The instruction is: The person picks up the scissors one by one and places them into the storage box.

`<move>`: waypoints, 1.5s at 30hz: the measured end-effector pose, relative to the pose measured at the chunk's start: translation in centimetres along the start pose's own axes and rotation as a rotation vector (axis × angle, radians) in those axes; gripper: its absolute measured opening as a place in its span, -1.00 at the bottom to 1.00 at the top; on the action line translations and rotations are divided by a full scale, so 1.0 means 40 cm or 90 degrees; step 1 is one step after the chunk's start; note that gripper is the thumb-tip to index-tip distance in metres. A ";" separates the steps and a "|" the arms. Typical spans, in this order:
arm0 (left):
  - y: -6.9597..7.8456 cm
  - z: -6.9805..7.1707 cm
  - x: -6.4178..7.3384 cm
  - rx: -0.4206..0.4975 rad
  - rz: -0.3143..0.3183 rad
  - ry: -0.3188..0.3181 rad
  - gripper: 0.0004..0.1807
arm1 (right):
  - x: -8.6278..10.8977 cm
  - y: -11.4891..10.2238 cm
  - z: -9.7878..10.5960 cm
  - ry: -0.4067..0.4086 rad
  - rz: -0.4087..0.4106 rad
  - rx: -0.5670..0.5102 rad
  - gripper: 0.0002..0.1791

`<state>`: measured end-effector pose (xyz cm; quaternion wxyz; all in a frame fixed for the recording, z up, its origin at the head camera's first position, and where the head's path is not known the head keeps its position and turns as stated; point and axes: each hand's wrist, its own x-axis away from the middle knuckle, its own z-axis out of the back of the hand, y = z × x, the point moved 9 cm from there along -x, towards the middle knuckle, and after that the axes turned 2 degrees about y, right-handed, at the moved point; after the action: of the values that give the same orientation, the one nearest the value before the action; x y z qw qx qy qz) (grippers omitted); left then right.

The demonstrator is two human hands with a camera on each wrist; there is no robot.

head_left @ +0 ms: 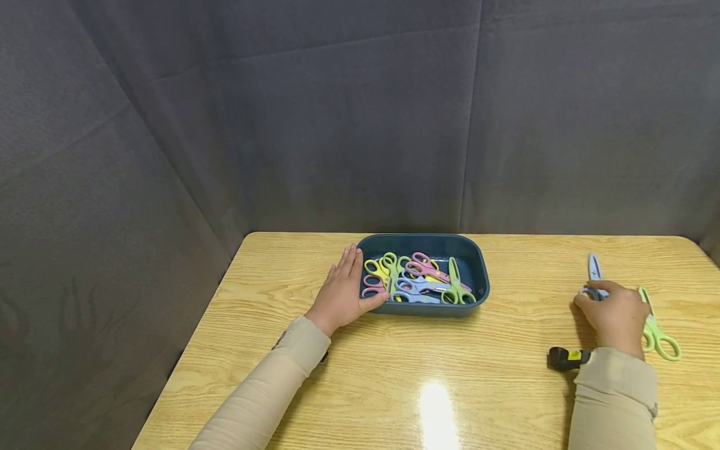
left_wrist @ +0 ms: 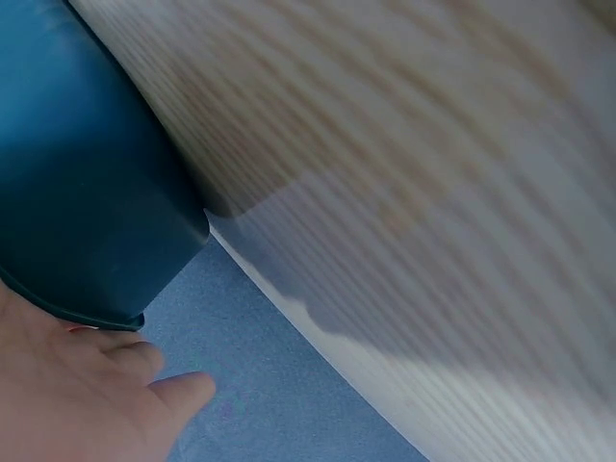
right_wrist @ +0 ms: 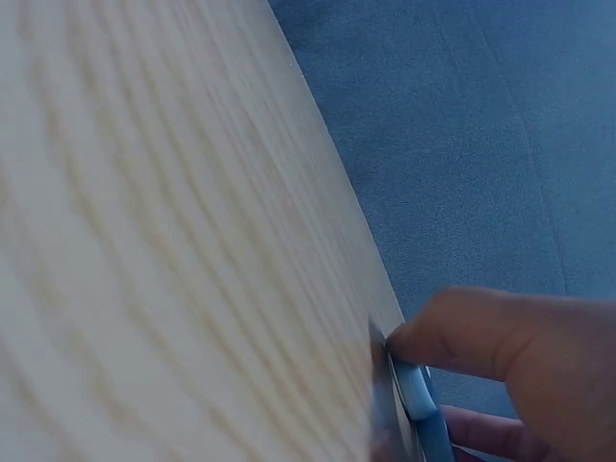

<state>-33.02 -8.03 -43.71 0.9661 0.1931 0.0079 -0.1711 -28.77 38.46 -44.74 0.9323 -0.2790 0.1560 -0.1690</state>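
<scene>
My right hand (head_left: 617,315) pinches a pair of light blue scissors (head_left: 594,267) by the handles, low over the right of the table, blades directed toward the back. In the right wrist view, the thumb and fingers lie on either side of the blue handle (right_wrist: 416,393). Just right of that hand lies a pair of green scissors (head_left: 652,325), partly hidden by it. My left hand (head_left: 340,290) rests at the left end of a dark blue bin (head_left: 433,309), fingers extended along its side and thumb across the front rim. Several yellow, green, pink and blue scissors lie jumbled inside.
The bin stands near the back of a light wooden table (head_left: 371,375). Grey cloth (head_left: 349,125) hangs behind the table and along its left side. A black wrist camera (head_left: 562,359) sticks out beside the right sleeve.
</scene>
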 end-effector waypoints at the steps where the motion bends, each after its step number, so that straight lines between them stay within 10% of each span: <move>1: 0.000 0.000 0.000 0.001 0.000 0.000 0.22 | 0.000 -0.001 0.000 0.001 0.006 0.001 -0.55; 35: -0.002 -0.003 -0.003 -0.004 0.004 0.000 0.21 | 0.003 0.008 -0.018 -0.064 -0.074 -0.060 -0.42; 45: -0.001 -0.003 -0.003 -0.001 0.001 0.002 0.22 | 0.001 -0.025 -0.012 -0.070 -0.029 -0.051 -0.44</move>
<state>-33.14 -7.96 -43.84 0.9664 0.1925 0.0097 -0.1701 -29.14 37.42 -44.56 0.9236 -0.3283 0.1046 -0.1682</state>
